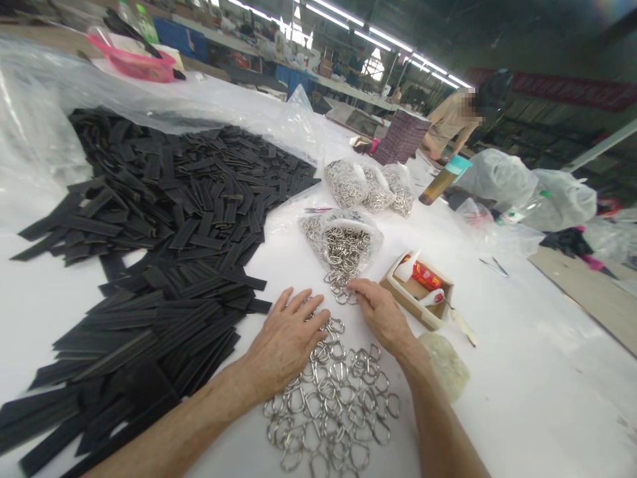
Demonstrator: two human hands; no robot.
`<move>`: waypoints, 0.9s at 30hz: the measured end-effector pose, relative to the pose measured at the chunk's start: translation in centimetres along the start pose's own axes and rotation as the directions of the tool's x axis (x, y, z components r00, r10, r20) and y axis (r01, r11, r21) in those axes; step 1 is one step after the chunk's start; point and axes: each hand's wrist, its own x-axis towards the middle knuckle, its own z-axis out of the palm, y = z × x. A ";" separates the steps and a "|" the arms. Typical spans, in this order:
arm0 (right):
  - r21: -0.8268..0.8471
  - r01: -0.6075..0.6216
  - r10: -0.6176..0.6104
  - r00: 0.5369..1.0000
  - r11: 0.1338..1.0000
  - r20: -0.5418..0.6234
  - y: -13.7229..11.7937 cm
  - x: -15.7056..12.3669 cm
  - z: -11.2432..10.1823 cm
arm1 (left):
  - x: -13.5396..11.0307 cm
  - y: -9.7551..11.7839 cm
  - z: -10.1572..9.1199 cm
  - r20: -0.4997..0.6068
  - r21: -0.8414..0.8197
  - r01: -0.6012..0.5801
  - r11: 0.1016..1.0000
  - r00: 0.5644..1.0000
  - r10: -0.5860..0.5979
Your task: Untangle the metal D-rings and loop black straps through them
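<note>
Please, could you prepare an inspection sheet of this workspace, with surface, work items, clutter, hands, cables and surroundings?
Surface: white table, partly covered.
Work items: loose metal rings between the forearms; open plastic bag of rings beyond; black strips heaped at left.
Clutter: small box holding red-and-white items; tweezers; teal-capped bottle; pink basket.
Hands: left hand fingers spread, over rings; right hand fingertips at rings by the bag's mouth.
Cables: nothing seen.
Surroundings: another person farther back; lit tube lights overhead.
</note>
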 end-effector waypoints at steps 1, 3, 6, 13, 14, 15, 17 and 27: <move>0.013 -0.012 0.012 1.000 1.000 -0.007 0.1 0.0 -0.1 | 0.0 0.0 0.0 -0.004 -0.001 -0.001 1.000 1.000 0.001; 0.023 -0.038 0.039 0.999 0.999 -0.021 0.1 0.0 -0.3 | 0.0 0.0 0.0 -0.013 -0.004 -0.003 1.000 1.000 0.003; 0.020 -0.085 0.085 0.996 0.996 -0.026 -0.2 0.0 -0.7 | 0.0 -0.1 0.0 -0.017 -0.013 -0.004 1.000 1.000 0.004; -0.103 -0.163 0.168 0.985 0.981 0.043 -2.3 -0.2 -0.8 | 0.0 -0.1 0.1 -0.037 -0.009 -0.012 1.000 0.999 0.012; -0.141 -0.178 0.187 0.981 0.974 0.053 -2.6 -0.3 -0.5 | 0.0 -0.1 0.1 -0.039 -0.008 -0.014 1.000 0.999 0.014; -0.188 -0.191 0.205 0.977 0.963 0.056 -2.9 -0.3 0.0 | 0.0 -0.1 0.1 -0.038 -0.007 -0.016 1.000 0.999 0.016; -0.276 -0.202 0.224 0.974 0.940 0.047 -3.2 -0.4 0.9 | 0.0 0.0 0.0 -0.034 -0.004 -0.019 1.000 0.999 0.019; -0.214 -0.105 0.153 0.962 0.971 0.225 -4.1 -0.8 0.3 | 0.1 0.0 -0.1 -0.024 -0.021 -0.004 1.000 1.000 0.004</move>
